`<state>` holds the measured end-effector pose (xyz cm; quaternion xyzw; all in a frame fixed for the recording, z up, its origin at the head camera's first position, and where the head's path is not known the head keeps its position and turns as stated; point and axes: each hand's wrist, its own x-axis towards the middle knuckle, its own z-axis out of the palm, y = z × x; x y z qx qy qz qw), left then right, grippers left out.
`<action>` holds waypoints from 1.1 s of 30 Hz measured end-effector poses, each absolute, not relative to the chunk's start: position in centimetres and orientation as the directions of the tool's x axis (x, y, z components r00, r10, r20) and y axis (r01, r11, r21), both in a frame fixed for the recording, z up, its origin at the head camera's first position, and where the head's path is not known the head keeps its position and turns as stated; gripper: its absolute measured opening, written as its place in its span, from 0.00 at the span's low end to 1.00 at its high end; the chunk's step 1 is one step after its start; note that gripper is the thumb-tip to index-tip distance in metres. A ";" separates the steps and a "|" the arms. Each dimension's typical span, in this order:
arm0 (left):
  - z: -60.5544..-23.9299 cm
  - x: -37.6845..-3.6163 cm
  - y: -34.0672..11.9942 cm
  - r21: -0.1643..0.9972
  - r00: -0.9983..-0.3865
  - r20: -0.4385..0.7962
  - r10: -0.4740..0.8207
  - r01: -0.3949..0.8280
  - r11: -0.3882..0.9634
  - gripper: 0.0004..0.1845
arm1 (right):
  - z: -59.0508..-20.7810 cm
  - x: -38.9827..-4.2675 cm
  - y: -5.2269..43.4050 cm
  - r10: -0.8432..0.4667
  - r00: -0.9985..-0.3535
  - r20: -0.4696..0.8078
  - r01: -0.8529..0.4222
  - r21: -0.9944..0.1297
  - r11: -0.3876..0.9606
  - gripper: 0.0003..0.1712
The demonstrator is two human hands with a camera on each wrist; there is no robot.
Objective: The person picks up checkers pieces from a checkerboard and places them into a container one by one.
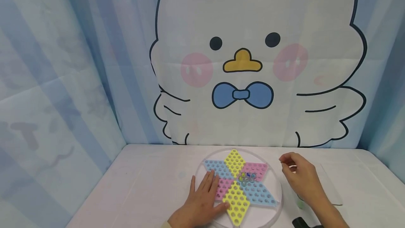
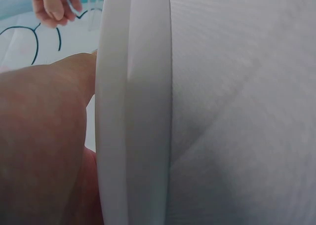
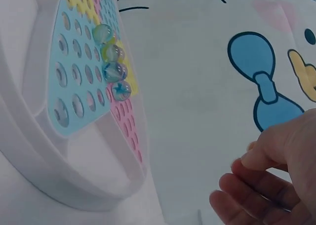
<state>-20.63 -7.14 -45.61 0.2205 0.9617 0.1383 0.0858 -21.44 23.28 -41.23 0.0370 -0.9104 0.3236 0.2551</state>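
A round white tray (image 1: 276, 205) holds a star-shaped board (image 1: 238, 200) of yellow, blue and pink holed panels. Several glass marbles (image 1: 247, 177) sit clustered at its centre, seen in a row in the right wrist view (image 3: 111, 62). My left hand (image 1: 202, 200) rests flat, fingers straight, on the board's left side. My right hand (image 1: 300, 178) hovers just right of the tray, its fingers (image 3: 256, 158) curled together and seemingly pinching a small clear marble. The left wrist view shows the tray rim (image 2: 133, 136) close up beside my left hand (image 2: 44, 136).
A clear plastic sheet (image 1: 330, 185) lies on the white table to the right of the tray. A small green item (image 1: 300, 204) and a black object (image 1: 300, 222) sit near my right forearm. A cartoon chick cloth (image 1: 253, 62) hangs behind the table.
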 end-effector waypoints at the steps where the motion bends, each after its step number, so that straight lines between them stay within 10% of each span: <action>1: -45.6 -20.6 -7.1 0.306 -0.888 -0.106 0.448 0.399 0.864 0.51 | -41.3 -21.4 23.0 0.091 -0.864 0.495 -0.242 -0.566 0.788 0.09; 33: -45.5 -20.7 -7.0 0.322 -0.888 -0.126 0.441 0.384 0.865 0.51 | -43.3 -21.7 18.5 -0.044 -0.923 0.382 -0.292 -0.622 0.727 0.10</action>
